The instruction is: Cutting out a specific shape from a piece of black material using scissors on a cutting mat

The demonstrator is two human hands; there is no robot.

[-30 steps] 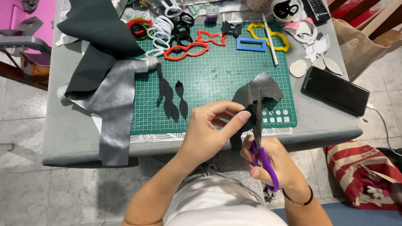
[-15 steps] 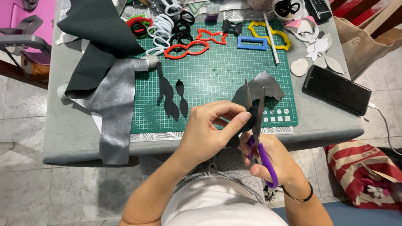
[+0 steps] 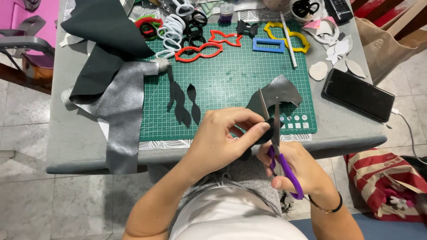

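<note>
Left hand [image 3: 222, 142]: fingers curled and pinched together on a dark grey material piece [image 3: 278, 93], held just past the near edge of the desk [image 3: 75, 138], over the person's lap.

Right hand [image 3: 296, 171]: closed around the purple handles of a pair of scissors [image 3: 278, 146]. The blades stand parted and point away from the person, one on each side of the dark grey material piece, close against the left fingertips.

Green cutting mat [image 3: 231, 80]: lies across the middle of the desk, reaching almost to its near edge. The raised piece overlaps the mat's near right corner as seen from above.

Cut dark shapes [image 3: 182, 100]: three narrow leaf-like pieces, lying flat on the left part of the mat, well apart from the hands.

Silver sheet [image 3: 120, 115]: draped over the near left edge of the desk, partly under a dark green sheet [image 3: 106, 40] that runs to the far left corner.

Plastic templates: red outline [image 3: 198, 52], blue rectangle [image 3: 268, 45] and yellow outline [image 3: 284, 35], all along the far edge of the mat. White and black rings [image 3: 178, 29] are heaped just left of them.

Black phone [image 3: 358, 94]: flat near the right edge of the desk, a cable at its end.

Pale paper cutouts [image 3: 333, 60]: scattered between phone and mat.

Striped bag [image 3: 384, 180]: on the floor, right of the person.
</note>
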